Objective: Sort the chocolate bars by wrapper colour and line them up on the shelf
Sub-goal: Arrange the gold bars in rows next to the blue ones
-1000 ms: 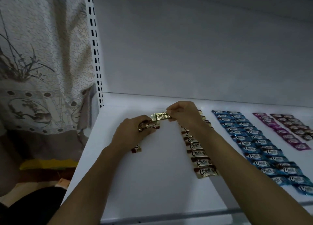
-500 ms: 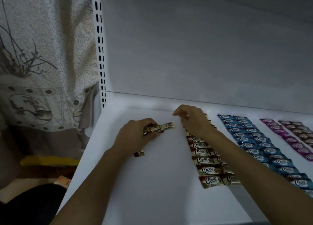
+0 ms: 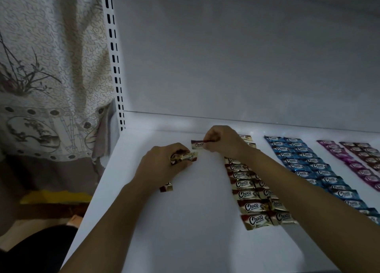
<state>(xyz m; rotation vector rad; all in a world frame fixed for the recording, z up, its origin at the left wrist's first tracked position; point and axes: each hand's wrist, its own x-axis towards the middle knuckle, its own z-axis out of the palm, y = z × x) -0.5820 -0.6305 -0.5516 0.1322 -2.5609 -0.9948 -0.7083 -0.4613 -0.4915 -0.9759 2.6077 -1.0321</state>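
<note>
Chocolate bar [image 3: 197, 144] pinched in curled fingers of right hand [image 3: 224, 142], long axis running 9 to 3 o'clock. Spare bars [image 3: 186, 157] gripped in left hand [image 3: 162, 165], at 8 o'clock. Gold row [image 3: 246, 190] on shelf [image 3: 185, 221] at 5 o'clock, nearer right hand.

hands: both bare; only backs and knuckles show, nails too dim to read
left hand [image 3: 162, 165]: plain, bare to the wrist
right hand [image 3: 224, 142]: same, bare to the wrist
left forearm [image 3: 115, 221]: bare, slim, smooth, runs off the bottom edge
right forearm [image 3: 308, 194]: bare, same build, runs off the lower-right corner
clothing: dark fabric [image 3: 35, 250] at lower left; can't tell if it's the person's garment
</note>
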